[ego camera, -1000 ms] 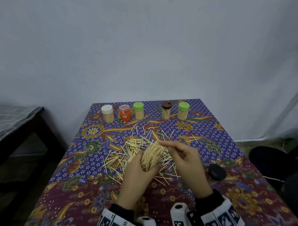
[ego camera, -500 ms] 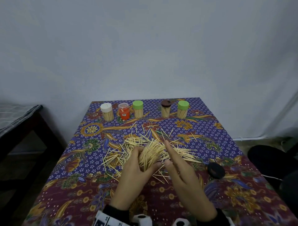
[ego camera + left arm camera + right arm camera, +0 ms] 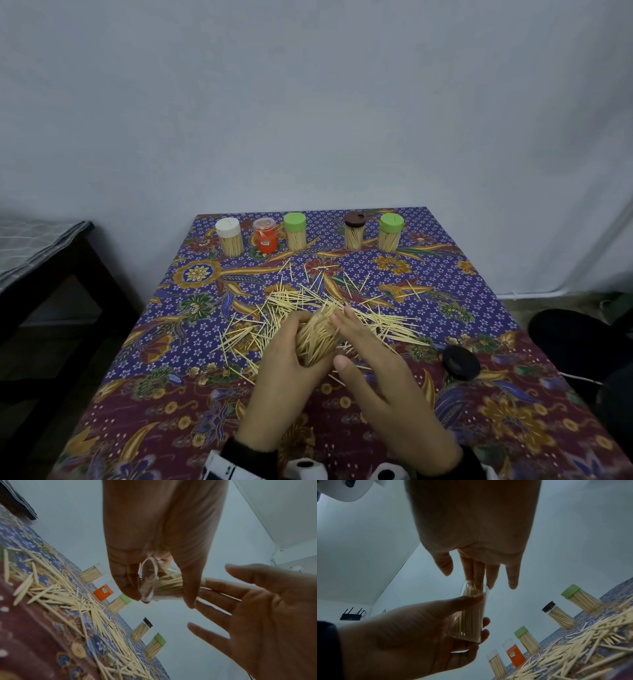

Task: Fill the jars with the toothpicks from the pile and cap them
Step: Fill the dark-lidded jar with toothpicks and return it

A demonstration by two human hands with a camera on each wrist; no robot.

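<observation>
My left hand (image 3: pixel 297 346) grips a clear jar (image 3: pixel 317 337) packed with toothpicks and holds it tilted just above the pile (image 3: pixel 308 301). In the right wrist view the left thumb and fingers wrap round the jar (image 3: pixel 471 616). My right hand (image 3: pixel 346 339) is flat with straight fingers (image 3: pixel 478 574), and their tips touch the toothpick ends at the jar's mouth. The left wrist view shows the jar's clear base (image 3: pixel 148 580) and the right hand's palm (image 3: pixel 260 609) beside it. A loose dark cap (image 3: pixel 460 361) lies on the cloth to the right.
Along the table's far edge stand several capped jars: white (image 3: pixel 229 236), orange (image 3: pixel 265 235), green (image 3: pixel 294 230), brown (image 3: pixel 354 229) and green (image 3: pixel 390 231). The patterned tablecloth (image 3: pixel 513 411) covers the table. A dark bench (image 3: pixel 44 260) stands to the left.
My right hand has gone from pinching at the jar's mouth to lying flat, fingertips against the toothpick ends. The left hand keeps its hold on the jar.
</observation>
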